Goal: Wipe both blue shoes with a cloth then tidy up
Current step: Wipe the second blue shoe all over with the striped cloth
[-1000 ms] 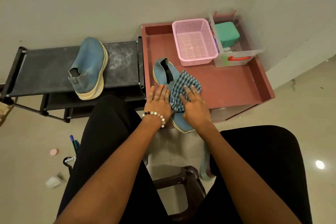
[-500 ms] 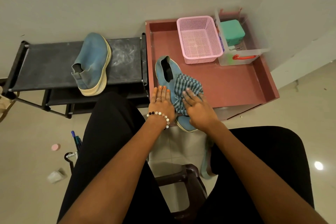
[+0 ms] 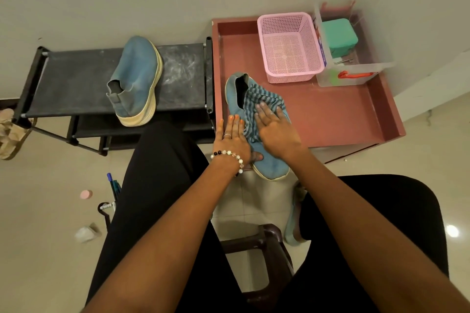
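Both hands flat, fingers straight: right hand (image 3: 276, 132) presses cloth (image 3: 262, 103) on shoe (image 3: 269, 162), left hand (image 3: 232, 141) steadies it.

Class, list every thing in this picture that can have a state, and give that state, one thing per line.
Left hand: flat, fingers straight, steadying the shoe's side.
Right hand: flat, pressing the cloth.
Striped cloth: crumpled over the shoe.
Shoe on the red tray: lying upright, toe towards the person, overhanging the edge.
Shoe on the black rack: tipped on its side, untouched.
Pink basket: upright, empty.
Clear box: open, holding a green container.
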A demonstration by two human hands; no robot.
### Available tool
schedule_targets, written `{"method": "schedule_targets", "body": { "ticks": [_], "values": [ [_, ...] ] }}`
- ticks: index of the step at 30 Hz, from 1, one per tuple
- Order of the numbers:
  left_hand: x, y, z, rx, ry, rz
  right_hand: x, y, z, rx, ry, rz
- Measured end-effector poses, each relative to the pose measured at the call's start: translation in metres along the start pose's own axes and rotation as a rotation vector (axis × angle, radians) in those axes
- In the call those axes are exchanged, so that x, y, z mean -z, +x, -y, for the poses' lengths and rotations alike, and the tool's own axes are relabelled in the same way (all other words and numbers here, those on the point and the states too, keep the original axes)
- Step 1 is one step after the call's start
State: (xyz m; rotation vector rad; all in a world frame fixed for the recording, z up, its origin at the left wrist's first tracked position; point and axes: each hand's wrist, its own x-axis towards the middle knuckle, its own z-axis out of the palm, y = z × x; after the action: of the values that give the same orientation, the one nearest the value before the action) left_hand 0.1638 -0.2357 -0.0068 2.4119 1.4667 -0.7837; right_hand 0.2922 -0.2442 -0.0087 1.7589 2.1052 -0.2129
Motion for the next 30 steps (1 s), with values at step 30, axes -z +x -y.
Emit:
{"method": "schedule_targets", "body": {
  "ticks": [30],
  "values": [
    [0.007, -0.004, -0.003, 0.020, 0.027, 0.023, -0.003, 0.003, -0.009, 0.062, 0.099, 0.073]
  ]
}}
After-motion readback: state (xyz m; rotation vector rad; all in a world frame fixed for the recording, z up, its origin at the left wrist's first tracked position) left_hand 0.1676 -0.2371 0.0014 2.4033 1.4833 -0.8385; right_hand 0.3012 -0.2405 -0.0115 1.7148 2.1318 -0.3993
